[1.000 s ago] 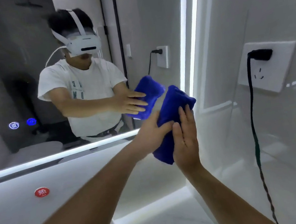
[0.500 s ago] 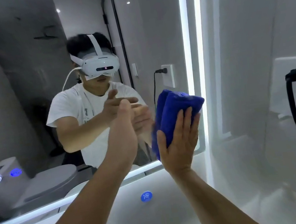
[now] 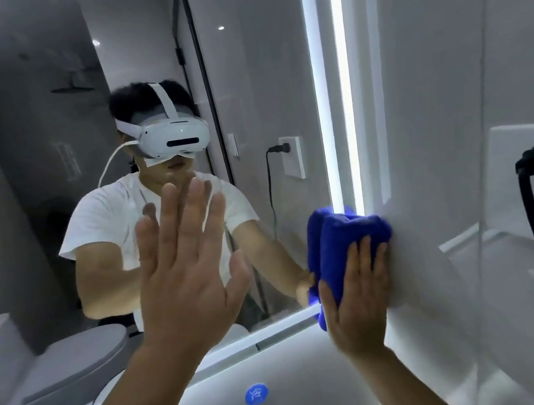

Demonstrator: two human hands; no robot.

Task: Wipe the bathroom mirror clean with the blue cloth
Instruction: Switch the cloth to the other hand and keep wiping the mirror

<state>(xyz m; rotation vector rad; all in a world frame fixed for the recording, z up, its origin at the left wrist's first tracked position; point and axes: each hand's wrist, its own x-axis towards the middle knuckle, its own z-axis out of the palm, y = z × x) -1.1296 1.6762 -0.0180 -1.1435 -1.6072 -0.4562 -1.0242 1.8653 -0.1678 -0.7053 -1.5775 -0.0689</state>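
Blue cloth (image 3: 345, 235), one bundle, sits half hidden under the flat-fingered right hand (image 3: 357, 303) on the mirror (image 3: 12, 178); the left hand (image 3: 186, 276) is spread wide.

The room is grey and a bit dim. Most light comes from the tall white glowing strip (image 3: 347, 86) at the right edge of the big flat wall mirror (image 3: 33, 202). The shiny white wall tiles (image 3: 444, 54) catch a soft glow. Straight lines bend near the edges (it is a wide lens). The raised bare left hand (image 3: 186, 276) looks a little smeared at its fingertips.
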